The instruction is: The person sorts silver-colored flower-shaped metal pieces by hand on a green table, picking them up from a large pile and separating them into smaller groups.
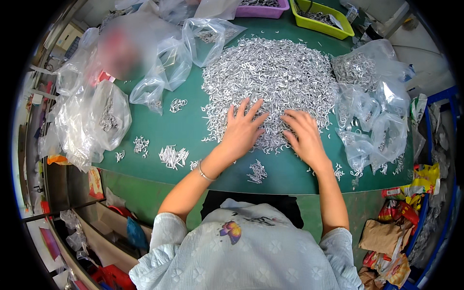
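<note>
A large heap of small shiny silver metal clips (pixel 270 77) is spread across the middle of a dark green surface (pixel 183 128). Both hands are laid flat on the heap's near edge, palms down. The left hand (pixel 243 129) is open with fingers fanned over the clips; a thin silver bracelet (pixel 205 174) is worn at its wrist. The right hand (pixel 300 135) is open too, its fingers slightly curled into the pile, gripping nothing that can be seen.

Crumpled clear plastic bags (pixel 369 104), thin and glossy, are piled just right of the heap, some holding clips. More clear plastic bags (pixel 104 113) are heaped at the left edge. Small sorted bundles of clips (pixel 173 156) are lying on the bare surface to the left of the hands. At the far edge, a purple plastic tray (pixel 263 9) and a lime-green plastic tray (pixel 325 21) are set side by side. Colourful crinkled wrappers (pixel 411 193) are gathered low on the right.
</note>
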The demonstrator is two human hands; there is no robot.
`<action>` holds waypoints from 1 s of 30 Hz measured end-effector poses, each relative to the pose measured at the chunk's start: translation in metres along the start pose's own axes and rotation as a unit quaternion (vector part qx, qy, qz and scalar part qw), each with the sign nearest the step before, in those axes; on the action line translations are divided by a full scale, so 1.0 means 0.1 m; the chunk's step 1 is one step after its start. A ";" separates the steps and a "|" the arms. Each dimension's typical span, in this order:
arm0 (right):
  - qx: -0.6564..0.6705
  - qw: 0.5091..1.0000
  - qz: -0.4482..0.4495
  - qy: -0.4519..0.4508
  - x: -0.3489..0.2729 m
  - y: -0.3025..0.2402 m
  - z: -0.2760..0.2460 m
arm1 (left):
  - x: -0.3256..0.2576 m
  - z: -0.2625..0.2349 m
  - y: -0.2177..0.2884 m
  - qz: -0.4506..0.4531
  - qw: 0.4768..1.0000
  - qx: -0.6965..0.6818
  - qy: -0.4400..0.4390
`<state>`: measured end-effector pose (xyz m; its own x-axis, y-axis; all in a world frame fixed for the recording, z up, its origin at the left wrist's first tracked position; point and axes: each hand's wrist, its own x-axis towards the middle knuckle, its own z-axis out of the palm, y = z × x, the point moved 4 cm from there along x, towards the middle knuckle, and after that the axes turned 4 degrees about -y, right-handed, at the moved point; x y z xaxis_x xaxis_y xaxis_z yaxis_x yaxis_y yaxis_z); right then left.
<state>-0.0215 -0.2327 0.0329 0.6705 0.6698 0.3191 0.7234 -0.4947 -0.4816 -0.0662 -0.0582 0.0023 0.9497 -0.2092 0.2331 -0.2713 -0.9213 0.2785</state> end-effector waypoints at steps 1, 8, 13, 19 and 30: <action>-0.040 0.999 -0.003 -0.022 -0.05 0.03 0.10 | 0.02 0.03 -0.05 -0.003 1.000 -0.002 0.003; -0.025 0.994 0.078 0.070 -0.05 0.20 0.07 | 0.02 -0.02 -0.06 -0.044 0.998 -0.002 0.054; -0.187 0.981 0.040 0.032 0.27 0.11 0.32 | 0.15 0.17 0.09 -0.019 0.999 0.025 0.038; 0.024 0.986 0.084 0.140 0.16 0.29 0.02 | 0.23 0.02 -0.05 -0.002 0.996 -0.043 0.083; 0.113 0.967 0.179 0.144 0.02 0.29 -0.24 | 0.81 0.05 -0.32 -0.061 0.977 -0.148 0.141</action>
<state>0.0050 -0.2589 0.0395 0.9127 0.2799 0.2978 0.4042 -0.5111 -0.7585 0.0198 -0.0475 0.0074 0.9081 0.0336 0.4175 -0.2315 -0.7905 0.5671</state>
